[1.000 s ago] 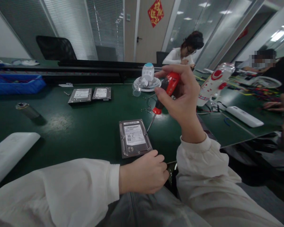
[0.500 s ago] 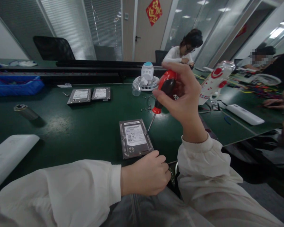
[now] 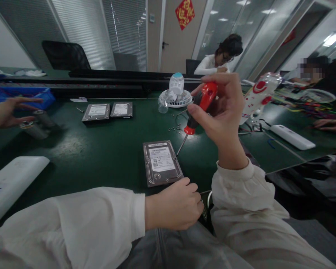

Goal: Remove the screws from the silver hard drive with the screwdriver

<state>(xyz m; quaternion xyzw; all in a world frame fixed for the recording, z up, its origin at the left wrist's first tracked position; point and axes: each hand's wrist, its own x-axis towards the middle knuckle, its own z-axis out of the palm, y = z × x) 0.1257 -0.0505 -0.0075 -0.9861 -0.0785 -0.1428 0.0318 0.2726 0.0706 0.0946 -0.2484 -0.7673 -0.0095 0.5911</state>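
Observation:
My right hand (image 3: 222,108) grips a red and black screwdriver (image 3: 203,106). The screwdriver slants down to the left, its tip at the right edge of a hard drive (image 3: 161,160) that lies label up on the table. My left hand (image 3: 175,205) is closed at the drive's near right corner, knuckles up; its fingertips and anything inside them are hidden. Beyond the drive lie several small screws (image 3: 175,130). Two more hard drives, one on the left (image 3: 96,112) and one on the right (image 3: 122,110), rest farther back.
At the left, another person's hand (image 3: 5,114) is by two metal cans, a near one (image 3: 33,130) and a far one (image 3: 43,118). A blue bin (image 3: 44,98), a white device (image 3: 19,179), a small white fan (image 3: 176,89) and a red-and-white bottle (image 3: 259,97) stand around.
Another person's hand has come in at the left, and a second can now stands beside the first. My hands and the drive keep nearly the same places; the view has shifted slightly.

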